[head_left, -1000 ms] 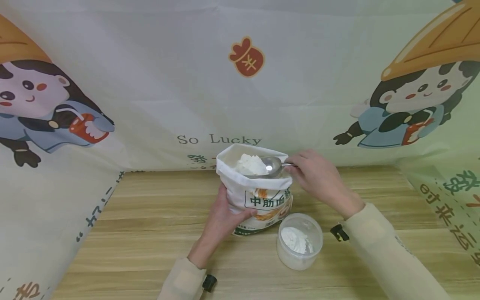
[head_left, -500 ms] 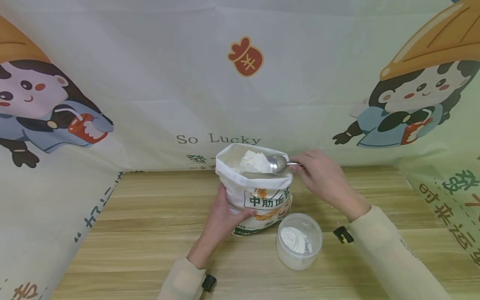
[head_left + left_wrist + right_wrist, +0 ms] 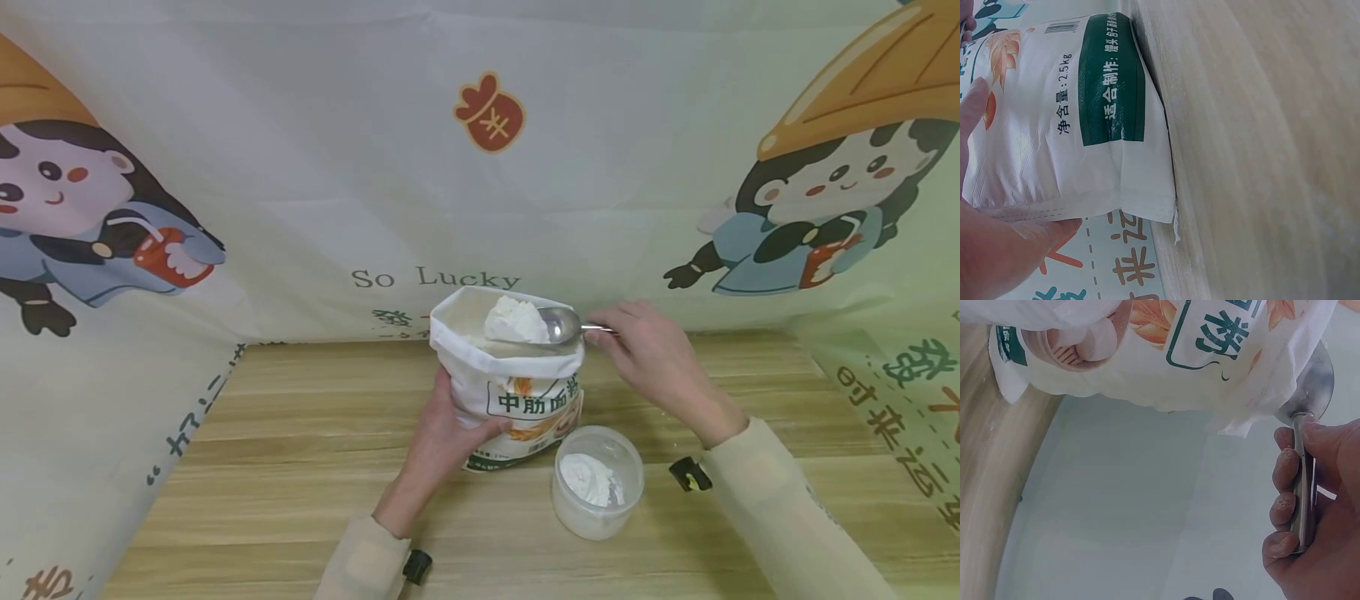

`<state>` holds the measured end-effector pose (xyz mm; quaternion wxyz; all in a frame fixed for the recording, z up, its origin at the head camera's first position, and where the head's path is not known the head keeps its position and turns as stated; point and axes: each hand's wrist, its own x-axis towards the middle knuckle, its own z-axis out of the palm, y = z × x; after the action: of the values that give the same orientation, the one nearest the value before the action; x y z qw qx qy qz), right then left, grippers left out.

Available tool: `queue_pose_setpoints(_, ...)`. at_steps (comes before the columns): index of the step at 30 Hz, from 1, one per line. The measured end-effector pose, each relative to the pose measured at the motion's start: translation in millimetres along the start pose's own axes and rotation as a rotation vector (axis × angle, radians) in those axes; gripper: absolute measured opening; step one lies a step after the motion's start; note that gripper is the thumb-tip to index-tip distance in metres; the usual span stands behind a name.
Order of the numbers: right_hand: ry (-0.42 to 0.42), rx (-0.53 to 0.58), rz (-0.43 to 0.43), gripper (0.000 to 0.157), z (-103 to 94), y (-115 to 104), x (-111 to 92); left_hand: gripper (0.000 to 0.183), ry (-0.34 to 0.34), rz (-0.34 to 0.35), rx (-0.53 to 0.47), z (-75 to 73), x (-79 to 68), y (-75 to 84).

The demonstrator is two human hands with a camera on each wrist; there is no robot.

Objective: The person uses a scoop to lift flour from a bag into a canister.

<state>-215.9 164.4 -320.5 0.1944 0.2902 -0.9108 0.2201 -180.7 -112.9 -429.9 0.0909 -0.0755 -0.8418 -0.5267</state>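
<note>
A white flour bag [image 3: 474,396] with green print stands with its mouth folded outward. My left hand [image 3: 441,440] grips its left side, the thumb lying across the front. In my right hand [image 3: 648,358] is the handle of a metal scoop [image 3: 562,323], heaped with white flour [image 3: 516,321] and held at the bag's mouth. In the right wrist view, floury fingers wrap round the scoop [image 3: 1305,487] handle, and the bag hides part of its bowl. A clear plastic tub [image 3: 592,527] with some flour [image 3: 587,478] inside stands at the bag's front right.
The wood-grain table [image 3: 285,467] runs under the bag and tub. A printed cloth [image 3: 337,167] hangs close behind the bag and along both sides. Small black devices [image 3: 417,567] sit at both wrists.
My right hand has drawn the loaded scoop a little up and to the right across the bag's mouth. The left hand, bag and tub stay in place.
</note>
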Motion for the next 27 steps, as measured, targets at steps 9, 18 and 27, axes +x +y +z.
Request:
queue_pose_setpoints(9, 0.008, 0.02, 0.017, 0.023, -4.3, 1.0, -3.5, 0.119, -0.002, 0.013, -0.01, 0.2, 0.4, -1.3)
queue_pose_setpoints(18, 0.007, 0.066, 0.029, 0.021, -1.2, 3.4, -7.4, 0.119, 0.007, 0.015, 0.003, 0.4, 0.5, -2.4)
queue_pose_setpoints(27, 0.015, 0.065, 0.04, 0.021, 1.2, 4.1, -10.4, 0.119, 0.002, 0.013, -0.001, 0.2, 0.1, -2.1)
